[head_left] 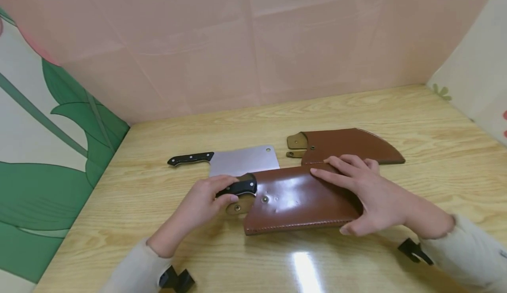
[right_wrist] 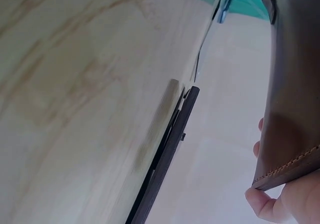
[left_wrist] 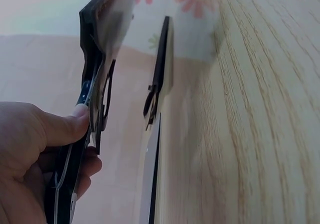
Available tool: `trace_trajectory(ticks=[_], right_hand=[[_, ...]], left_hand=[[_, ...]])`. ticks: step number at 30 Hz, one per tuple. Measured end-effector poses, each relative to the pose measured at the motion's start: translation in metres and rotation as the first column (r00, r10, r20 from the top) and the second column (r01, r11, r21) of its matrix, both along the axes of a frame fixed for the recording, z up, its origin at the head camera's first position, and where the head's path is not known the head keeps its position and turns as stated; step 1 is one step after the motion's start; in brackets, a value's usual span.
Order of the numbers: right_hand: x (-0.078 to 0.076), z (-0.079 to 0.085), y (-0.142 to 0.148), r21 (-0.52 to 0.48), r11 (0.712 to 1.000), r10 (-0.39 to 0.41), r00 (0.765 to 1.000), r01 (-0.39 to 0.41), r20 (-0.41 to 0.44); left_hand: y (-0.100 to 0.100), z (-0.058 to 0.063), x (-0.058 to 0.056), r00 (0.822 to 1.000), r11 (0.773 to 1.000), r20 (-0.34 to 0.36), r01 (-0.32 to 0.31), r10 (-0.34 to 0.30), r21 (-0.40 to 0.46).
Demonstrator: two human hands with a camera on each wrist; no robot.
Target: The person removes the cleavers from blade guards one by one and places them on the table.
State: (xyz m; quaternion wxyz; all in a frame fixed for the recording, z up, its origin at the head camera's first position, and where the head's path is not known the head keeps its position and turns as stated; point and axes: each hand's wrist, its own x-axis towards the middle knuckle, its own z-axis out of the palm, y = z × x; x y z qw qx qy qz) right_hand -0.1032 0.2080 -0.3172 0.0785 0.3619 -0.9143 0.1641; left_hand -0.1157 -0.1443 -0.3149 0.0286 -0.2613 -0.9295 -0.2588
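My left hand (head_left: 200, 203) grips the black riveted handle (head_left: 242, 187) of a knife, thumb on the near side. The knife's blade is hidden inside a glossy brown leather sheath (head_left: 295, 200). At the sheath's far end, my right hand (head_left: 368, 192) holds it, fingers spread over the top edge and thumb by the lower corner. In the right wrist view, the stitched sheath (right_wrist: 295, 114) sits between thumb and fingers, raised off the table. A snap strap (head_left: 239, 206) hangs unfastened beneath the handle. Behind the sheath, a bare cleaver (head_left: 243, 159) lies flat, its lower edge partly covered.
A second brown sheath (head_left: 348, 145) lies at the back right of the wooden table (head_left: 130, 187), its straps loose toward the left. A pink-covered wall (head_left: 253, 42) rises behind the table. Patterned panels (head_left: 43, 152) stand at the sides.
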Motion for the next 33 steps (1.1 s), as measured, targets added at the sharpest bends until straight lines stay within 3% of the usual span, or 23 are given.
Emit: trace_trajectory(ticks=[26, 33], right_hand=[[0.0026, -0.0049, 0.0061, -0.055, 0.998, 0.022, 0.999, -0.024, -0.035], [0.0034, -0.0056, 0.0087, -0.063, 0.998, 0.026, 0.999, -0.028, -0.029]], left_hand=[[-0.0027, 0.0011, 0.0021, 1.0, 1.0, -0.002, -0.009, 0.009, 0.03], [-0.003, 0.0013, 0.0037, 0.999, 0.999, 0.031, -0.034, 0.033, 0.028]])
